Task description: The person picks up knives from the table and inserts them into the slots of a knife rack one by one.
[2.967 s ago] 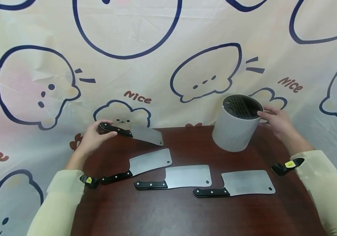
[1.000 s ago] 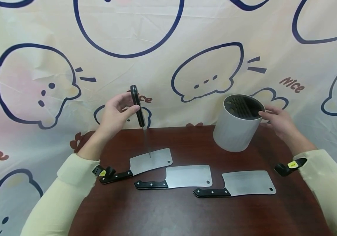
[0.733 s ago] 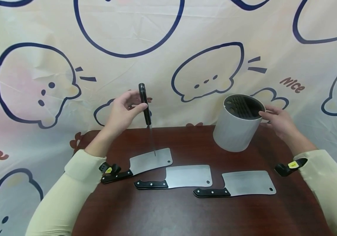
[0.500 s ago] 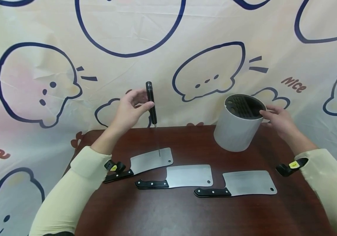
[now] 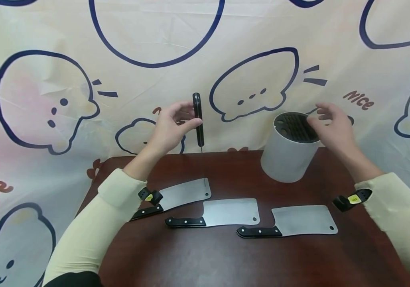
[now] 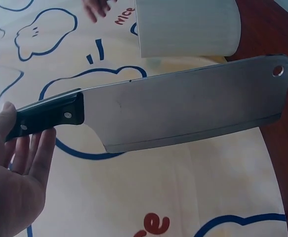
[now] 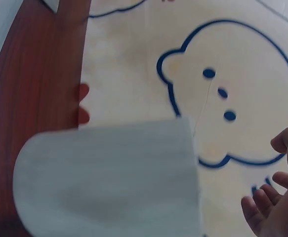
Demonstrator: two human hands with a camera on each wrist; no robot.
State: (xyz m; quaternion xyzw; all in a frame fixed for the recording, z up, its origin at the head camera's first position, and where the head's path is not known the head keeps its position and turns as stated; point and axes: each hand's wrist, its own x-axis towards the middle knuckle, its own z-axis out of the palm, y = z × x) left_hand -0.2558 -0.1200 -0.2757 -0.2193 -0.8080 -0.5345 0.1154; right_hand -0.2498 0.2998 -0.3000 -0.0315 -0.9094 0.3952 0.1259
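My left hand (image 5: 170, 125) pinches the black handle of a cleaver (image 5: 198, 119), held upright with the blade down and edge-on to the head view. The left wrist view shows the broad blade (image 6: 183, 106) with a hole at its far corner. My right hand (image 5: 334, 127) is beside the rim of a white cylindrical knife holder (image 5: 289, 159), fingers loosely bent and holding nothing. In the right wrist view a gap lies between that hand (image 7: 282, 192) and the holder (image 7: 109, 177). Dark slots fill the holder's top.
Three cleavers lie on the brown table (image 5: 190, 255): one at left (image 5: 185, 194), one in the middle (image 5: 231, 212), one at right (image 5: 305, 220). My left wrist camera is over the left one's handle. A printed cloth (image 5: 154, 91) hangs behind the table.
My left hand picked up the cleaver at the back left, turned it blade-down and carried it rightward. My right hand has let go of the holder's rim and risen slightly.
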